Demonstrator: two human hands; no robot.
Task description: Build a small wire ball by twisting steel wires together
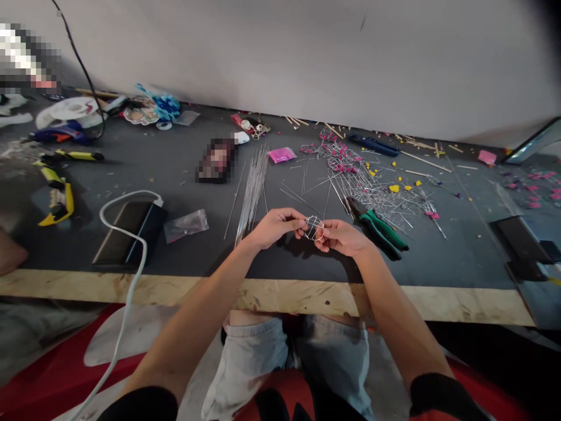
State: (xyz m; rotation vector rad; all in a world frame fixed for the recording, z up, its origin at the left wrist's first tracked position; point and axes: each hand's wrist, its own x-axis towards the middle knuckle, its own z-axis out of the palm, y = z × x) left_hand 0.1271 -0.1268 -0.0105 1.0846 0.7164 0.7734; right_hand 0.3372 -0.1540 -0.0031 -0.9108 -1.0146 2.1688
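Observation:
Between my two hands, just above the near part of the dark table, is a small bent wire shape (313, 228) with several loops. My left hand (281, 227) pinches its left side between thumb and fingers. On the opposite side, the fingertips of my right hand (341, 237) grip the same wire. Straight thin wires (253, 190) lie in a bundle beyond my left hand. Green-handled pliers (377, 227) rest to the right of my right hand. Behind them spreads a heap of wire pieces with pink and yellow bits (350, 164).
A power bank (127, 234) with a white cable (142, 245) lies left, beside a clear plastic bag (187, 225). Farther out are a phone (218, 160), a pink packet (282, 155), a dark blue cutter (374, 144) and yellow-black tools (56, 190). Another person's hand (9, 248) shows at the left edge.

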